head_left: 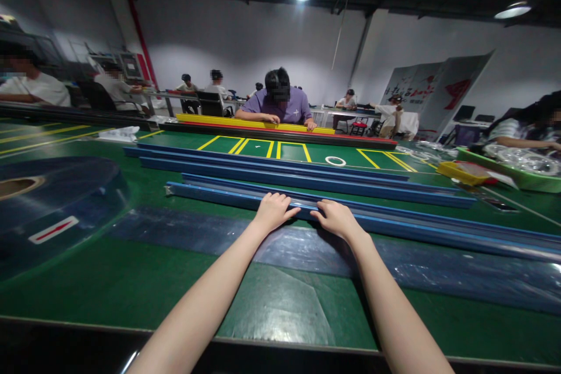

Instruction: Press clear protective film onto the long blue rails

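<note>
Head view: the left hand and right hand are laid side by side on the nearest blue profile. The fingers are draped flat over its top, not closed round it, apparently so that it is pinned to the green table. Blue film is spread flat along its near edge. Further blue profiles are set parallel beyond it, within reach.

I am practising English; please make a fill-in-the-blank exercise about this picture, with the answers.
1. The left hand and right hand rest on a long ___ rail.
2. The table is ___.
3. Opposite, a person in a ___ shirt leans over a yellow bar.
4. The film roll lies ___ of the hands.
Answers: blue, green, purple, left.
</note>
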A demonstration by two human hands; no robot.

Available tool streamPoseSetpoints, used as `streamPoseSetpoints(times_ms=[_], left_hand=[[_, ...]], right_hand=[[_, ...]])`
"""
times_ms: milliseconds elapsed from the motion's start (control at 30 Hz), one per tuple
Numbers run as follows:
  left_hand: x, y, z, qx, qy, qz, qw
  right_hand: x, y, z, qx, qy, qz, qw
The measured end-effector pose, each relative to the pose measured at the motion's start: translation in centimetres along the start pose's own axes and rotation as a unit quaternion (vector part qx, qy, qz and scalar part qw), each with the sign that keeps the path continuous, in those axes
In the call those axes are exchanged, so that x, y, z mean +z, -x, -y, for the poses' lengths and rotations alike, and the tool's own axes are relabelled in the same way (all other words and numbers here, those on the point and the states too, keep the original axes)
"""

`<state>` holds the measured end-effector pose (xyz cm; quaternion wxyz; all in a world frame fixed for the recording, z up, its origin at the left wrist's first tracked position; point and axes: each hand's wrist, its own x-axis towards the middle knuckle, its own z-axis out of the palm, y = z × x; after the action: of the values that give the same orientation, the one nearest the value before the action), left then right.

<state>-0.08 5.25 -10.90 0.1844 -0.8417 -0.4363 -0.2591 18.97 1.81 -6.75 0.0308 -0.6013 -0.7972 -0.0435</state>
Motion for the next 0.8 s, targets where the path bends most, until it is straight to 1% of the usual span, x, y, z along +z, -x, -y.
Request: streamPoseSetpoints(times_ms=[167, 800], left_hand=[[0.05, -0.02, -0.02, -0.001, -0.002, 0.003, 1.0], [0.21, 0.02, 0.04, 0.0, 0.005, -0.004, 1.0]], right_hand=[[0.12, 0.03, -0.08, -0.01, 0.0, -0.01, 1.0], [-0.09, 0.04, 0.11, -0.002, -0.002, 0.0, 1.0]])
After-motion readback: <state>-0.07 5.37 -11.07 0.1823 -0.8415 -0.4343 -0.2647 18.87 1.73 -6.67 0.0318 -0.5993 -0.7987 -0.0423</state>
